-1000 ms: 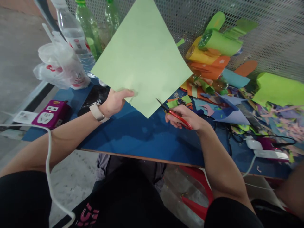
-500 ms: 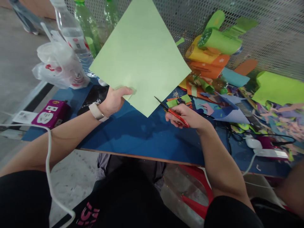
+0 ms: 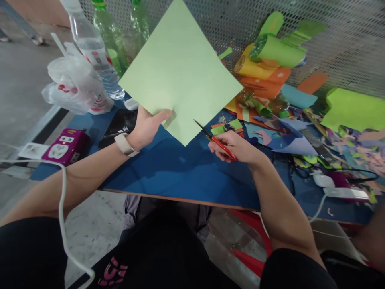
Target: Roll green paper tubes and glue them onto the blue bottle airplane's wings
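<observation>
A square sheet of light green paper (image 3: 183,72) is held up with one corner pointing toward me. My left hand (image 3: 148,127) grips its lower left edge, the thumb on top and the other fingers hidden underneath. In my right hand (image 3: 230,144) is a pair of scissors (image 3: 221,146) with red handles and dark blades. The blades look closed, and their tip overlaps the paper near its lower right edge. Whether the tip touches the sheet I cannot tell. Under the paper lies the blue tabletop (image 3: 180,176).
Bottles, including a clear one (image 3: 98,56), and a bagged cup (image 3: 75,84) stand at the left. A purple power socket (image 3: 64,146) sits by my left forearm. Paper scraps (image 3: 361,152) and colourful paper-covered bottles (image 3: 279,52) fill the right side. A white cable (image 3: 63,200) crosses my left arm.
The paper has come slightly lower and its upper corner now shows. My left thumb has shifted a little right. The scissors have moved slightly left and up.
</observation>
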### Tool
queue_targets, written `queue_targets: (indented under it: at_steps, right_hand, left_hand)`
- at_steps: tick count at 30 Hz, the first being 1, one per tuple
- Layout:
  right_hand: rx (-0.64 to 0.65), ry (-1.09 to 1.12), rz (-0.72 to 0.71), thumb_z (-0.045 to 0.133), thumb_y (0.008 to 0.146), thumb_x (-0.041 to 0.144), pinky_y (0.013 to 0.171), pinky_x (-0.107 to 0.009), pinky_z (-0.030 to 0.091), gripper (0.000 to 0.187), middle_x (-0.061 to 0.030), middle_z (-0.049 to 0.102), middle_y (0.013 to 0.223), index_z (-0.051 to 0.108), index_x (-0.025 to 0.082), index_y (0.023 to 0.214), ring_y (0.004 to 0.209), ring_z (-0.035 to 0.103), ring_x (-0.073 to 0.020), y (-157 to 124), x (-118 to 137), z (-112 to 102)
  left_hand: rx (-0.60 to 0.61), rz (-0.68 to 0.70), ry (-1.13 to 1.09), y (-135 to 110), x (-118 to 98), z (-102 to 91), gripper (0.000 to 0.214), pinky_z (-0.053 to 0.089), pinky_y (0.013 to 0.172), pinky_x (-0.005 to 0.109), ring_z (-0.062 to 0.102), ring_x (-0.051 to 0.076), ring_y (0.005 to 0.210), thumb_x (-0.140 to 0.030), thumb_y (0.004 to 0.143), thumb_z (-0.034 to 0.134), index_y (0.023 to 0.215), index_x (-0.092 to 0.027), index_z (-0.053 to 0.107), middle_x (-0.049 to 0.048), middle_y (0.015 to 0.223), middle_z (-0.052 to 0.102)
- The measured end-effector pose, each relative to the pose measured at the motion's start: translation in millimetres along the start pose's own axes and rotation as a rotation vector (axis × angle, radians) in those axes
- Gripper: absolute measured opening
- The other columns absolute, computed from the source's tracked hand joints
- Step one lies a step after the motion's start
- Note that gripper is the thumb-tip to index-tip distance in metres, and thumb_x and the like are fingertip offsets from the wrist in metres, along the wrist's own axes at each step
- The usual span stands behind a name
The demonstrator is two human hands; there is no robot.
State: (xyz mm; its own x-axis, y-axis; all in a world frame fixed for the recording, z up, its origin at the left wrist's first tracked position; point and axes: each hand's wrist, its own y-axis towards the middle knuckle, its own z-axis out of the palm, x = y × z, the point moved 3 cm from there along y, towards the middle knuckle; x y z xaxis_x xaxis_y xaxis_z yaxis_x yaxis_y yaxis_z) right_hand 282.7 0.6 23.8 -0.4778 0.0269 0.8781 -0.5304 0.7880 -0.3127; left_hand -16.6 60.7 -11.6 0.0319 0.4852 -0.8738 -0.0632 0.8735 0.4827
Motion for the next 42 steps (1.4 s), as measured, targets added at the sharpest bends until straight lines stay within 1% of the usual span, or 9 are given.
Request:
queue_targets:
  at_steps: [5, 7, 11, 17, 22, 28, 32, 35, 42]
  right_hand:
    - [-0.016, 0.008, 0.008, 0.086, 0.092, 0.076, 0.041, -0.023, 0.042, 0.063, -0.0007, 0.065, 0.055, 0.067, 0.018, 0.078, 0.041, 0.056, -0.0103, 0.9, -2.5, -0.6]
    - [-0.023, 0.030, 0.004, 0.087, 0.092, 0.075, 0.039, -0.023, 0.041, 0.062, -0.0006, 0.064, 0.054, 0.067, 0.018, 0.078, 0.040, 0.055, -0.0101, 1.8, -3.4, -0.6]
    - [-0.012, 0.079, -0.014, 0.087, 0.094, 0.072, 0.038, -0.021, 0.040, 0.060, -0.0006, 0.065, 0.054, 0.064, 0.019, 0.077, 0.039, 0.055, -0.0100, 3.3, -4.9, 2.9]
    - [-0.018, 0.132, -0.029, 0.085, 0.093, 0.077, 0.041, -0.022, 0.046, 0.064, -0.0020, 0.066, 0.054, 0.063, 0.019, 0.075, 0.041, 0.057, -0.0109, 4.3, -3.1, 11.0]
    - [-0.036, 0.128, -0.017, 0.086, 0.089, 0.080, 0.041, -0.022, 0.044, 0.067, -0.0013, 0.065, 0.055, 0.062, 0.019, 0.077, 0.041, 0.057, -0.0107, 5.2, -3.9, 14.4]
    - [-0.066, 0.085, -0.001, 0.083, 0.094, 0.080, 0.042, -0.023, 0.042, 0.066, -0.0012, 0.066, 0.056, 0.061, 0.020, 0.078, 0.041, 0.057, -0.0100, 3.7, -2.7, 14.8]
    - [-0.065, 0.081, 0.001, 0.085, 0.091, 0.080, 0.041, -0.023, 0.041, 0.066, -0.0005, 0.064, 0.054, 0.059, 0.021, 0.076, 0.039, 0.055, -0.0101, 3.8, -3.9, 14.4]
    - [-0.056, 0.108, -0.022, 0.085, 0.091, 0.080, 0.040, -0.023, 0.041, 0.068, -0.0005, 0.064, 0.053, 0.056, 0.021, 0.074, 0.038, 0.055, -0.0103, 5.1, -6.2, 14.7]
    - [-0.046, 0.152, -0.006, 0.086, 0.091, 0.080, 0.041, -0.024, 0.041, 0.066, -0.0006, 0.064, 0.053, 0.059, 0.021, 0.076, 0.039, 0.055, -0.0109, 7.3, -8.6, 18.6]
  left_hand:
    - [0.029, 0.094, 0.050, 1.1, -3.5, 3.2, 0.069, 0.061, 0.117, 0.062, 0.075, 0.036, 0.129, -0.065, 0.078, 0.103, 0.125, -0.027, 0.069, 0.0076, 0.109, 0.081]
    - [0.015, 0.109, 0.058, 0.9, -4.9, 3.3, 0.071, 0.063, 0.115, 0.060, 0.076, 0.035, 0.127, -0.063, 0.076, 0.105, 0.125, -0.026, 0.068, 0.0070, 0.107, 0.081]
    - [-0.014, 0.118, 0.088, -1.3, -10.2, 4.3, 0.060, 0.063, 0.116, 0.060, 0.081, 0.035, 0.115, -0.055, 0.079, 0.102, 0.119, -0.022, 0.070, 0.0102, 0.107, 0.083]
    - [-0.007, 0.089, 0.082, -3.9, -12.1, 6.8, 0.064, 0.062, 0.118, 0.059, 0.078, 0.040, 0.127, -0.055, 0.076, 0.103, 0.122, -0.024, 0.072, 0.0124, 0.108, 0.084]
    - [0.014, 0.089, 0.052, -5.6, -14.5, 9.8, 0.069, 0.065, 0.114, 0.059, 0.082, 0.039, 0.118, -0.055, 0.076, 0.103, 0.128, -0.022, 0.070, 0.0125, 0.110, 0.084]
    - [0.015, 0.077, 0.066, -5.4, -13.4, 9.5, 0.070, 0.063, 0.115, 0.060, 0.080, 0.041, 0.123, -0.059, 0.076, 0.103, 0.126, -0.022, 0.071, 0.0136, 0.113, 0.084]
    - [0.025, 0.069, 0.072, -4.7, -10.6, 8.6, 0.063, 0.062, 0.116, 0.062, 0.079, 0.043, 0.122, -0.057, 0.078, 0.101, 0.121, -0.021, 0.074, 0.0154, 0.116, 0.083]
    - [0.046, 0.054, 0.067, -4.7, -10.3, 9.7, 0.068, 0.063, 0.115, 0.062, 0.078, 0.043, 0.123, -0.060, 0.076, 0.103, 0.122, -0.021, 0.073, 0.0162, 0.116, 0.083]
    - [0.094, 0.024, 0.070, -10.7, -18.4, 15.6, 0.068, 0.064, 0.114, 0.061, 0.078, 0.043, 0.123, -0.063, 0.074, 0.104, 0.120, -0.023, 0.074, 0.0143, 0.116, 0.083]
